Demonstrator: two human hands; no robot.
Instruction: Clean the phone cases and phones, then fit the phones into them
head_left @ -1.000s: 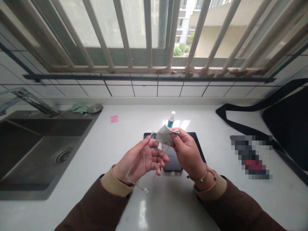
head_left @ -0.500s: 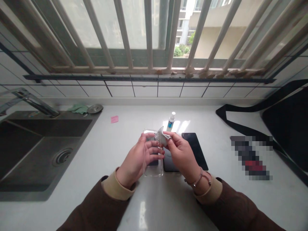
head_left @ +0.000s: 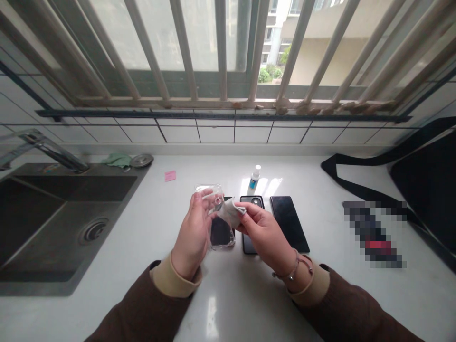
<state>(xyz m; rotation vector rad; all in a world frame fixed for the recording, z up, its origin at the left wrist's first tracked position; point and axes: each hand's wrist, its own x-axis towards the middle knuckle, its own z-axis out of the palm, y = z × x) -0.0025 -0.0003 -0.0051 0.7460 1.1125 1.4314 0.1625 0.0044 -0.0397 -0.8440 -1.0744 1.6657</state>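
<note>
**Held items, centre of frame.** Clear phone case (head_left: pixel 215 199): upright and tilted, just above the worktop (head_left: pixel 320 304), gripped in the left hand (head_left: pixel 193 232), its fingers curled round the case's left side. Grey cloth (head_left: pixel 231 213): small folded piece, pressed against the right side of the case and pinched between thumb and fingers of the right hand (head_left: pixel 265 235). The two hands are close together, bridged by case and cloth. Bead bracelet (head_left: pixel 294 270): on the right wrist. Brown sleeves with tan cuffs (head_left: pixel 174 280): on both arms.

**Handling note.** Steady support from the left hand and small, light strokes of a clean cloth fold would likely suit clear plastic best; holding the case by its edges should limit fresh fingerprints.

**Worktop, centre.** Dark phone (head_left: pixel 252 202): lying beneath the right hand, camera end toward the window. Black phone (head_left: pixel 289 223): just to its right. A dark shape shows through the case; what it is cannot be told. Spray bottle (head_left: pixel 254 179): upright, beyond the phones.

**Upper left.** Steel sink (head_left: pixel 42 287), faucet (head_left: pixel 53 152), green cloth (head_left: pixel 119 160), drain cover (head_left: pixel 141 160), pink note (head_left: pixel 170 176).

**Right.** Black bag (head_left: pixel 423 190); pixelated object (head_left: pixel 372 232), too blurred to name.
</note>
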